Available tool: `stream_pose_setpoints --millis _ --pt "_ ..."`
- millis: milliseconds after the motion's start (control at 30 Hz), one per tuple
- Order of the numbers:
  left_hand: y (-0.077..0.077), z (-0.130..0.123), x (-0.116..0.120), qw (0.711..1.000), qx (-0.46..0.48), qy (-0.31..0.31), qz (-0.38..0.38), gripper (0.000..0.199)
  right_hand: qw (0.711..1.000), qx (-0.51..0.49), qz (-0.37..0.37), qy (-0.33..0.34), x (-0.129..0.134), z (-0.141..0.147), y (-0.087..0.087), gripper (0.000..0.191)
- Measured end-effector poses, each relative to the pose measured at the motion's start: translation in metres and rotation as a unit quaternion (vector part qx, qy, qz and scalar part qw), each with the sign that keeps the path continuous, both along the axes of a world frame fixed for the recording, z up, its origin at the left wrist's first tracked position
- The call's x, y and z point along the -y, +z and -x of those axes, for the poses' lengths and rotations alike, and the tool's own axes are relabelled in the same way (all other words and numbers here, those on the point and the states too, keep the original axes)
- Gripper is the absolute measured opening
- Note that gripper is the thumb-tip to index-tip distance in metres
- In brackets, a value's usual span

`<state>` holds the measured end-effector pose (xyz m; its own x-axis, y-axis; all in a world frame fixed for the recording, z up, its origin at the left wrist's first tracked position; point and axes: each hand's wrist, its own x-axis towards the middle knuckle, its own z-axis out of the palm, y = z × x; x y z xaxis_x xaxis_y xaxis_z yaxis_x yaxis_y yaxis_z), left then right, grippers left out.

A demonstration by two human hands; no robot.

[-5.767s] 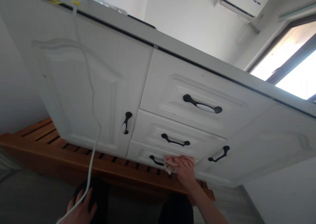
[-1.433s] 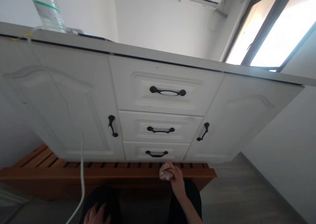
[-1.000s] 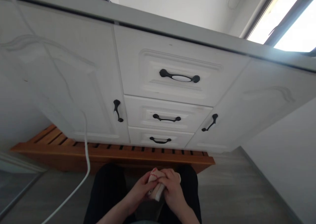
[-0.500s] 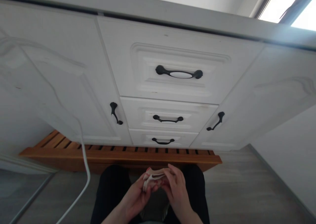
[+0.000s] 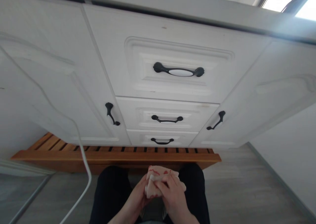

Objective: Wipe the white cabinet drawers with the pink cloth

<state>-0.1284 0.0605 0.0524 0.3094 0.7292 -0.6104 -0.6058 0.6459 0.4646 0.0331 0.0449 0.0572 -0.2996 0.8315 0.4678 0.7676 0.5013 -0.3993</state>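
Note:
A folded pinkish-white cloth with red markings (image 5: pixel 158 172) is held between my two hands, low in the view and above my knees. My left hand (image 5: pixel 140 192) grips its left side, with the fingertips hidden beneath or behind it. My right hand (image 5: pixel 171 189) lies over the front and right part, its fingers bent and pressed onto a fold. A small white edge of the cloth sticks out by the right fingertips.
A white cabinet with drawers (image 5: pixel 172 89) and dark handles stands ahead. Along its foot runs a slatted wooden bench (image 5: pixel 118 156). A white cable (image 5: pixel 86 171) hangs down at the left. My dark-trousered knees (image 5: pixel 112 184) flank the hands.
The cloth was bunched with its layers edge-on; now a broader patterned face shows. My right hand has turned over onto its front. The view has shifted slightly.

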Motion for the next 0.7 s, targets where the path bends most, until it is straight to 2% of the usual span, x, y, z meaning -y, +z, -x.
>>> stream_pose_setpoints --millis 33,133,200,267,367,433,467,533,600,633,700 --pt "0.000 0.002 0.000 1.000 0.001 -0.001 -0.015 0.048 1.000 0.000 0.023 0.014 0.000 0.001 0.000 0.013" --pt "0.009 0.012 0.000 0.997 0.044 -0.057 -0.004 0.041 0.992 -0.009 0.099 0.075 -0.002 0.000 0.005 0.019" --pt "0.017 0.016 0.000 0.996 0.052 -0.076 -0.004 0.044 0.984 -0.014 0.143 0.102 -0.003 -0.003 0.012 0.025" --pt "0.023 0.018 0.001 0.994 0.028 -0.093 -0.043 0.049 0.977 -0.024 0.177 0.113 -0.003 -0.006 0.019 0.027" --pt "0.030 0.017 0.001 0.990 -0.025 -0.104 -0.091 0.044 0.963 -0.061 0.248 0.085 -0.005 -0.009 0.026 0.027" --pt "0.035 0.016 0.000 0.989 -0.052 -0.102 -0.096 0.034 0.949 -0.097 0.299 0.030 -0.006 -0.011 0.029 0.029" --pt "0.038 0.015 -0.001 0.987 -0.061 -0.106 -0.101 0.030 0.941 -0.115 0.318 0.002 -0.006 -0.012 0.030 0.036" --pt "0.044 0.015 -0.001 0.981 -0.077 -0.125 -0.125 0.026 0.933 -0.128 0.335 -0.020 -0.007 -0.015 0.034 0.065" --pt "0.048 0.014 -0.002 0.969 -0.113 -0.148 -0.165 0.022 0.938 -0.100 0.332 0.014 -0.007 -0.020 0.038 0.087" --pt "0.049 0.014 -0.002 0.958 -0.140 -0.161 -0.190 0.018 0.941 -0.076 0.326 0.041 -0.007 -0.023 0.040 0.085" --pt "0.045 0.013 -0.002 0.930 -0.201 -0.193 -0.240 0.011 0.949 -0.028 0.305 0.076 -0.007 -0.030 0.041 0.062"
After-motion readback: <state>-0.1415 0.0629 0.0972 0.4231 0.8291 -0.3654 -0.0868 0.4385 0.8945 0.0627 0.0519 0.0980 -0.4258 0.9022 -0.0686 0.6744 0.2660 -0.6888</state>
